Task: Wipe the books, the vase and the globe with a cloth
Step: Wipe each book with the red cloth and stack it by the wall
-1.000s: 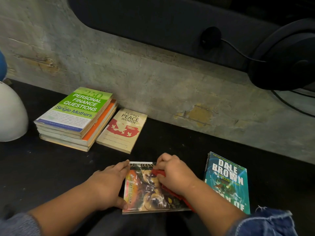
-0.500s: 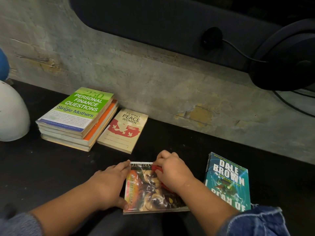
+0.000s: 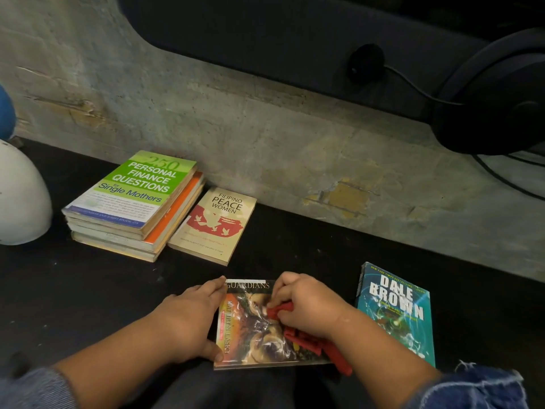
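Red cloth (image 3: 306, 340): bunched on the right half of the Guardians book (image 3: 250, 335). A tail runs off the book's near-right corner, under the wrist.
Right hand (image 3: 309, 308): on top of the Guardians book. Fingers (image 3: 280, 287) curled, pinching the cloth against the glossy cover.
Left hand (image 3: 188, 323): at the Guardians book's left (spine) edge. Fingers (image 3: 213, 287) straight, pressed together along that edge, thumb at the near-left corner.
Guardians book: flat, cover up, on the black surface (image 3: 88, 290), right in front of the person.
Dale Brown book (image 3: 395, 311): flat, just right of the Guardians book, w/ a gap between them.
Filipino Peace Women book (image 3: 215, 224): flat, beyond the Guardians book & a bit left, apart from it.
Book stack (image 3: 132, 214): beyond-left of the Guardians book, well apart. Green Personal Finance title on top.
White rounded object (image 3: 20, 196): far left of the Guardians book, cut by the frame edge.
Blue rounded object (image 3: 6, 110): far left & further back than the Guardians book, mostly out of frame.
Headphones (image 3: 495, 93): beyond-right of the Guardians book, up against the concrete wall (image 3: 265, 137).
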A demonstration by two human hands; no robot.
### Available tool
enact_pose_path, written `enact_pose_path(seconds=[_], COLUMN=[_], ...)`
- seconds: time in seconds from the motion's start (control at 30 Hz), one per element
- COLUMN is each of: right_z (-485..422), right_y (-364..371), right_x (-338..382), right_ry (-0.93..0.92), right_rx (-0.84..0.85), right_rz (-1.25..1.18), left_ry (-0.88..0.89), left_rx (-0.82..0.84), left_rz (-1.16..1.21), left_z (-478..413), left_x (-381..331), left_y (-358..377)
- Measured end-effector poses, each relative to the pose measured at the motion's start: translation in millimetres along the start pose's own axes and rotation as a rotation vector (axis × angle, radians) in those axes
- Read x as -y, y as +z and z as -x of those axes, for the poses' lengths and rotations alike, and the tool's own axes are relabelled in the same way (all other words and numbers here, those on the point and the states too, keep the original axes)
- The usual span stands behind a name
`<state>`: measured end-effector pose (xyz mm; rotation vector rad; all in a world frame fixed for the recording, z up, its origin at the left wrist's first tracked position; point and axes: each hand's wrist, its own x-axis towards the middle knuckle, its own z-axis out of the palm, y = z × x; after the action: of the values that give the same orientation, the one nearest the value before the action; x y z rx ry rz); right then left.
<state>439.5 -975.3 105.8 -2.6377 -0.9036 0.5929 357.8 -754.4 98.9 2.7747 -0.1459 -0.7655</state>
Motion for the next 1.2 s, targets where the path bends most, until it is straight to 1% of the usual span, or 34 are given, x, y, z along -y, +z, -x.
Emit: enact_pose_path(seconds=[0.07, 0.13, 0.2, 0.27, 0.33, 0.4, 0.5, 0.57, 0.67, 0.73, 0.9, 1.0, 1.13, 1.2], right_z=[3, 8, 14, 17, 17, 20, 28, 35, 47, 55, 64, 66, 63, 62], right_y=[0, 6, 11, 7, 4, 8, 15, 9, 6, 14, 24, 18, 25, 22], right_x=[-1, 3, 4, 0, -6, -5, -3, -8, -18, -13, -4, -11, 3, 2], right_ry=[0.041, -0.011, -0.063, -0.021, 0.042, 0.038, -0.017, 0.035, 0.141, 0.156, 0.138, 0.141, -0.005, -0.024], right_rx=[-0.047, -0.036, 0.003, 0.010, -0.033, -0.063, -0.004, 0.027, -0.030, -0.056, -0.037, 0.006, -0.019, 0.004], right_rz=[0.002, 0.041, 0.014, -0.028, -0.002, 0.029, -0.031, -0.054, -0.049, -0.030, -0.085, -0.055, -0.034, -0.044], left_ry=[0.002, 0.004, 0.003, 0.002, 0.000, -0.002, -0.003, -0.002, -0.002, 0.001, -0.001, -0.001, 0.000, -0.001], left_rx=[-0.003, -0.001, -0.001, -0.003, -0.004, -0.001, -0.001, -0.003, -0.001, 0.000, 0.000, 0.006, 0.001, -0.001], left_rz=[0.000, 0.001, 0.000, -0.008, -0.011, -0.008, -0.005, -0.006, -0.002, 0.005, -0.014, -0.012, -0.019, -0.022], left_z=[0, 0, 0, 1, 1, 0, 0, 1, 1, 1, 1, 2, 2, 2], left_x=[0, 0, 0, 0, -1, -1, -1, -1, -1, 0, -2, -2, -3, -2], left_y=[0, -1, -1, 0, 0, 0, 0, 0, 0, 0, -1, -2, -2, -2])
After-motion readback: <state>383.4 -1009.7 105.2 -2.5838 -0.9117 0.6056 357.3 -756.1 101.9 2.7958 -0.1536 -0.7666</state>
